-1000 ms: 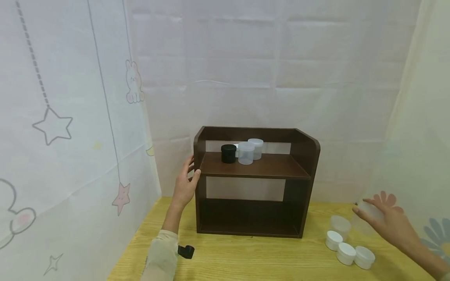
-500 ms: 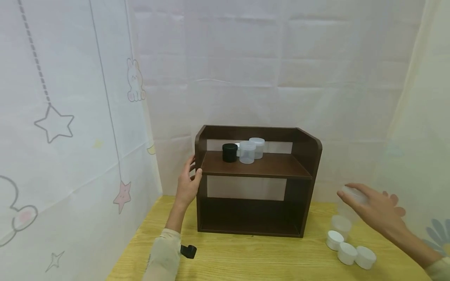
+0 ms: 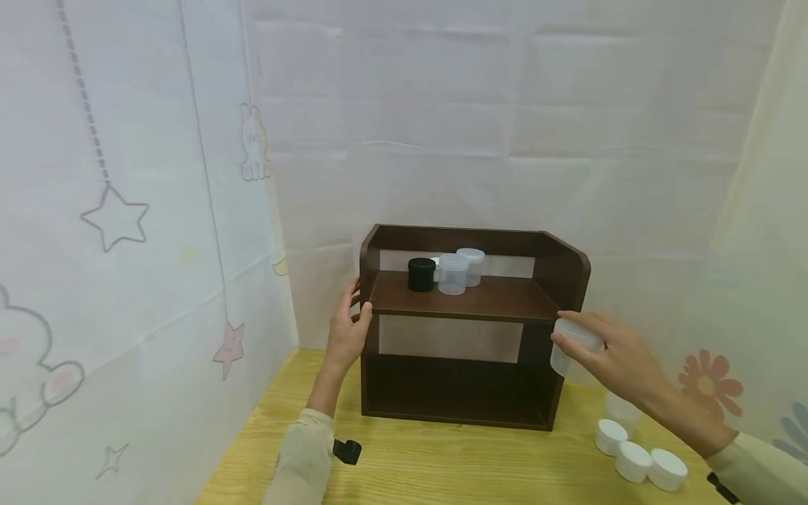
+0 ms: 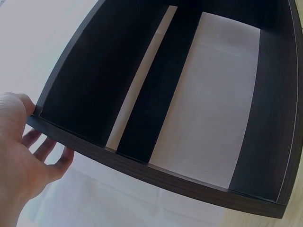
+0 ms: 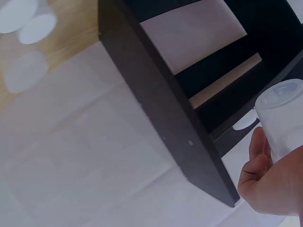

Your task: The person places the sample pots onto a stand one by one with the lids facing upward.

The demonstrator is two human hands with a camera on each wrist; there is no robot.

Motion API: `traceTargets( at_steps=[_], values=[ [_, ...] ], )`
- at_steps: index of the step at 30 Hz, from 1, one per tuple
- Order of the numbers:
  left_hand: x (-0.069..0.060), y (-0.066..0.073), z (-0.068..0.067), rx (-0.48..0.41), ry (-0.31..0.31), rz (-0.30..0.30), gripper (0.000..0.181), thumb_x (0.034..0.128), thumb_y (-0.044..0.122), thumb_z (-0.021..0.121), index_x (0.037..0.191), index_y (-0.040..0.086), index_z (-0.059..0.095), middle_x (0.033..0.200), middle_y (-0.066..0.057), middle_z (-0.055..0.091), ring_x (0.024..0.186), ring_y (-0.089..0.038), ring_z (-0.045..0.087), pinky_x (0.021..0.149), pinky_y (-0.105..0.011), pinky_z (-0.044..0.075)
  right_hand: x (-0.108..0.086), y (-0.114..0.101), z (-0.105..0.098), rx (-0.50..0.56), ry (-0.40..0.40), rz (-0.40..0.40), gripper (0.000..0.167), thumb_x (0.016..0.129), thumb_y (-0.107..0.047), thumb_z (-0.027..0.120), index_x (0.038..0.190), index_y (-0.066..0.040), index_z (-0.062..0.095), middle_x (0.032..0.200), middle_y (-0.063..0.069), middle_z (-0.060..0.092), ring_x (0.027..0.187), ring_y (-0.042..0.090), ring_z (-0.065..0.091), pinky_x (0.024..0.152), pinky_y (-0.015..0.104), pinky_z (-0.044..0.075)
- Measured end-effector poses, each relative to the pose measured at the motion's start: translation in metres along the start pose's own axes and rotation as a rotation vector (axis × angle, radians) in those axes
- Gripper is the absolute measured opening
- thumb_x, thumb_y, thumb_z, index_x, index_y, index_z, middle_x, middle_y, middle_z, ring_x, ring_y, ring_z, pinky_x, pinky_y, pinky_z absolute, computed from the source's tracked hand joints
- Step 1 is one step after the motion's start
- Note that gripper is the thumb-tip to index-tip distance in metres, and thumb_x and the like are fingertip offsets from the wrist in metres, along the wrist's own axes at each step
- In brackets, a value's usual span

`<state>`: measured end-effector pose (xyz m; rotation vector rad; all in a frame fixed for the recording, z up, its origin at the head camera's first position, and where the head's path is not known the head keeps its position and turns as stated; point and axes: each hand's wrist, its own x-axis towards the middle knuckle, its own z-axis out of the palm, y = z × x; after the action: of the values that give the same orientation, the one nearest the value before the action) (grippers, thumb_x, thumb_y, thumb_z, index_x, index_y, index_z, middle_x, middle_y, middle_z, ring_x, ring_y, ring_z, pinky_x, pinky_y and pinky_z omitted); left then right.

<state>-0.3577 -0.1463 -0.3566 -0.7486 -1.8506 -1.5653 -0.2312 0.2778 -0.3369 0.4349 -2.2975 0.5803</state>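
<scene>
1 translucent, cylindrical jar (image 5: pixel 280 118) is gripped by curled right fingers (image 5: pixel 257 142).

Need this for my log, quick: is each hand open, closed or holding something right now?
Left hand: holding the brown shelf unit by its left side.
Right hand: holding a translucent jar near its top.
</scene>
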Motion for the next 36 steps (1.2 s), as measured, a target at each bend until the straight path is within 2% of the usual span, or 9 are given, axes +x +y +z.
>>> traceTargets(
  at_steps=[2, 7, 8, 11, 16, 19, 23, 30, 36],
  values=[
    [0.002, -0.009, 0.001, 0.013, 0.008, 0.011, 0.059, 0.1035, -0.001, 0.053, 0.158, 0.005, 0.033, 0.152, -0.022, 0.040, 0.131, -0.047, 0.045, 0.096, -0.061, 0.045, 0.008, -0.007, 0.004, 0.011, 0.014, -0.027, 0.045, 0.094, -0.034, 0.075, 0.134, -0.016, 0.068, 0.124, 0.008, 0.066, 0.093, 0.029, 0.062, 0.058, 0.033, 0.051],
    [0.007, -0.035, 0.002, 0.018, 0.029, 0.025, 0.060, 0.1036, 0.002, 0.056, 0.159, 0.010, 0.034, 0.152, -0.020, 0.041, 0.130, -0.045, 0.046, 0.094, -0.062, 0.046, 0.028, -0.017, 0.014, 0.043, 0.044, -0.111, 0.046, 0.093, -0.029, 0.077, 0.136, -0.013, 0.067, 0.114, 0.003, 0.065, 0.074, 0.015, 0.056, 0.052, 0.028, 0.048],
    [0.007, -0.036, 0.003, 0.009, 0.029, 0.026, 0.060, 0.1036, 0.002, 0.056, 0.159, 0.011, 0.035, 0.151, -0.019, 0.042, 0.130, -0.044, 0.047, 0.093, -0.062, 0.046, 0.032, -0.017, 0.015, 0.051, 0.046, -0.117, 0.047, 0.093, -0.028, 0.077, 0.137, -0.013, 0.066, 0.113, 0.003, 0.065, 0.072, 0.015, 0.056, 0.051, 0.028, 0.049],
    [0.008, -0.036, 0.004, -0.009, 0.030, 0.033, 0.059, 0.1034, 0.005, 0.058, 0.158, 0.015, 0.037, 0.151, -0.017, 0.043, 0.129, -0.042, 0.048, 0.093, -0.062, 0.046, 0.044, -0.017, 0.020, 0.072, 0.062, -0.087, 0.049, 0.093, -0.030, 0.077, 0.138, -0.014, 0.065, 0.115, 0.004, 0.065, 0.075, 0.016, 0.059, 0.054, 0.029, 0.050],
    [0.006, -0.037, 0.003, 0.001, 0.026, 0.035, 0.058, 0.1040, 0.010, 0.058, 0.157, 0.022, 0.039, 0.151, -0.008, 0.045, 0.129, -0.034, 0.050, 0.094, -0.057, 0.048, 0.064, -0.015, 0.031, 0.126, 0.078, 0.017, 0.057, 0.092, -0.036, 0.078, 0.141, -0.015, 0.059, 0.123, 0.014, 0.063, 0.090, 0.031, 0.063, 0.060, 0.036, 0.053],
    [0.006, -0.036, 0.003, 0.012, 0.028, 0.035, 0.058, 0.1043, 0.011, 0.058, 0.158, 0.024, 0.038, 0.151, -0.006, 0.045, 0.129, -0.032, 0.050, 0.094, -0.055, 0.049, 0.077, -0.016, 0.037, 0.180, 0.065, 0.080, 0.063, 0.092, -0.041, 0.076, 0.140, -0.011, 0.048, 0.128, 0.021, 0.057, 0.093, 0.037, 0.062, 0.064, 0.039, 0.052],
    [0.006, -0.035, 0.003, 0.010, 0.031, 0.035, 0.058, 0.1041, 0.012, 0.057, 0.158, 0.024, 0.039, 0.151, -0.006, 0.045, 0.129, -0.032, 0.050, 0.094, -0.056, 0.049, 0.093, -0.015, 0.042, 0.223, 0.047, 0.145, 0.067, 0.092, -0.046, 0.074, 0.130, -0.003, 0.039, 0.130, 0.024, 0.052, 0.095, 0.040, 0.059, 0.067, 0.042, 0.052],
    [0.008, -0.033, 0.005, -0.014, 0.042, 0.033, 0.057, 0.1037, 0.011, 0.059, 0.156, 0.024, 0.040, 0.150, -0.005, 0.045, 0.130, -0.031, 0.049, 0.093, -0.057, 0.048, 0.118, -0.011, 0.046, 0.213, -0.043, 0.193, 0.068, 0.094, -0.053, 0.069, 0.131, -0.002, 0.041, 0.138, 0.031, 0.048, 0.103, 0.043, 0.060, 0.074, 0.049, 0.052],
    [0.010, -0.026, 0.009, -0.013, 0.035, 0.032, 0.058, 0.1034, 0.003, 0.057, 0.157, 0.014, 0.038, 0.151, -0.015, 0.043, 0.129, -0.041, 0.047, 0.094, -0.062, 0.046, 0.139, -0.004, 0.050, 0.186, -0.087, 0.195, 0.066, 0.094, -0.047, 0.071, 0.133, -0.001, 0.045, 0.143, 0.031, 0.045, 0.113, 0.045, 0.052, 0.079, 0.053, 0.049]
  ],
)
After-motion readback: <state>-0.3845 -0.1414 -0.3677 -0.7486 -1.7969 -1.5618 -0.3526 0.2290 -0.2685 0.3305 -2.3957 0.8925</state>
